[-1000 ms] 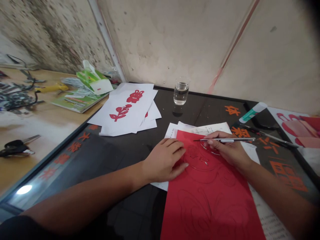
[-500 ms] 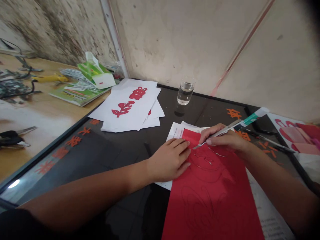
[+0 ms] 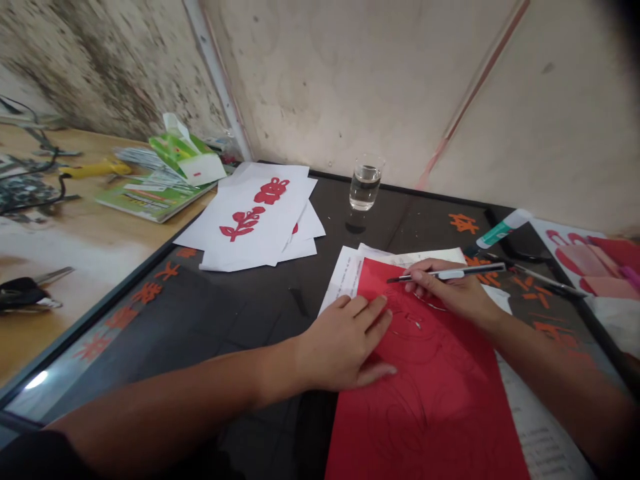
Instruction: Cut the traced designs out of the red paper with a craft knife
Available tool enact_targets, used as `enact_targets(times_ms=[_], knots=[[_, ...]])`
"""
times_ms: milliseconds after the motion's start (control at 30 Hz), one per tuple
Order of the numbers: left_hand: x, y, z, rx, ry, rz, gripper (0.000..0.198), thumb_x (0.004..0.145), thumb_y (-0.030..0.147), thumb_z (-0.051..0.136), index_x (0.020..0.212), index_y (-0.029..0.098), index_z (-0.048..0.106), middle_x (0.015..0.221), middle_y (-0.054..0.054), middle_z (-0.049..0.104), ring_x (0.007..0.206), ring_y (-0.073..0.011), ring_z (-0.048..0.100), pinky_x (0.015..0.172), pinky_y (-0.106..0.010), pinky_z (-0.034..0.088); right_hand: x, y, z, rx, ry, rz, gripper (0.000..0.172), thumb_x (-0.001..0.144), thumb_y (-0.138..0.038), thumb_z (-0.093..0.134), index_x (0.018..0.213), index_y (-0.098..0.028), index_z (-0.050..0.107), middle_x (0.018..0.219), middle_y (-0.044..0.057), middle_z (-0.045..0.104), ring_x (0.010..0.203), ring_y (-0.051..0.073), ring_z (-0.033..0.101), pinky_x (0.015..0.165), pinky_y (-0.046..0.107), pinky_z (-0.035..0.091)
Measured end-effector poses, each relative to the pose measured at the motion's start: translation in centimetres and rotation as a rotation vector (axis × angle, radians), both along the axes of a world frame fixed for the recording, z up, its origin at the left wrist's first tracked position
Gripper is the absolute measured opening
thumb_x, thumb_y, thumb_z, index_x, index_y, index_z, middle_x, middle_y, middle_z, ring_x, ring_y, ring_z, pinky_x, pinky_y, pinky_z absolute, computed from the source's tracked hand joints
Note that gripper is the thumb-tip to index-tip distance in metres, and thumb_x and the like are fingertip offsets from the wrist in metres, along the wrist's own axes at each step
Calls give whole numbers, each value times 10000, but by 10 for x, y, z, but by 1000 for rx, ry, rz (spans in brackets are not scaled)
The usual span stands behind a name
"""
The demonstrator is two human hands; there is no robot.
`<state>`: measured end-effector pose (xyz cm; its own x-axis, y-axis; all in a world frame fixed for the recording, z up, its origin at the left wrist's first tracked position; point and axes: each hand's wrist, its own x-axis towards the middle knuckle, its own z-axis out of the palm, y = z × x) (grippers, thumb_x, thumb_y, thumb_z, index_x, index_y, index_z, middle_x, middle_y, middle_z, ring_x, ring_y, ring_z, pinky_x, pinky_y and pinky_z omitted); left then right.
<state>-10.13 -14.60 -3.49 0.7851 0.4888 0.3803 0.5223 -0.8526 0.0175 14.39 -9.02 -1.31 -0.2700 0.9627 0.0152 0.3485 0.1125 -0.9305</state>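
Clock refs from the sheet centre, 12 = wall.

Left hand (image 3: 345, 350) open and flat, fingers spread, pressing on the 9 o'clock edge of the red paper sheet (image 3: 430, 407). Right hand (image 3: 453, 290) closed in a pen grip on a slim craft knife (image 3: 447, 273), tip pointing to 10 o'clock over the sheet's far end. Can't tell if the tip touches the paper.

Sheet lies on the dark tabletop (image 3: 240, 320), far end on loose white papers (image 3: 345, 287), with pencil outlines and short cut slits (image 3: 413, 322) just below the knife.

Risks:
- Sheet on loose paper, so it can creep if left-hand pressure drops. Cuts would wander.
- Left fingertips sit near the knife tip. A blade skid toward 8 o'clock could reach them.
- Heavy pressure could tear the paper at the slits.
- Glass of water (image 3: 365, 187) at 12, uncovered. A knock could wet the sheet.
- Glue stick (image 3: 504, 228) at 1 o'clock, near the right hand. Could get bumped.
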Motion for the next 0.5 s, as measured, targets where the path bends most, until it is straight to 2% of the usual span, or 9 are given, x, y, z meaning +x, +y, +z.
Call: enact_targets(times_ms=[300, 500], knots=[[-2, 13, 1, -147, 62, -11, 696, 964, 610, 348, 1371, 69, 511, 1474, -132, 468, 1107, -299, 511, 918, -453, 462, 3, 0, -8, 49, -29, -30, 292, 833, -498, 673, 827, -207, 692, 682, 25, 672, 562, 115, 549, 485, 247, 435], [-1, 14, 0, -167, 74, -8, 686, 964, 595, 364, 1380, 67, 502, 1481, -130, 460, 1099, -303, 509, 928, -457, 454, 3, 3, -5, -12, -24, 41, 297, 806, -493, 702, 837, -198, 719, 676, 29, 668, 571, 115, 551, 484, 241, 426]])
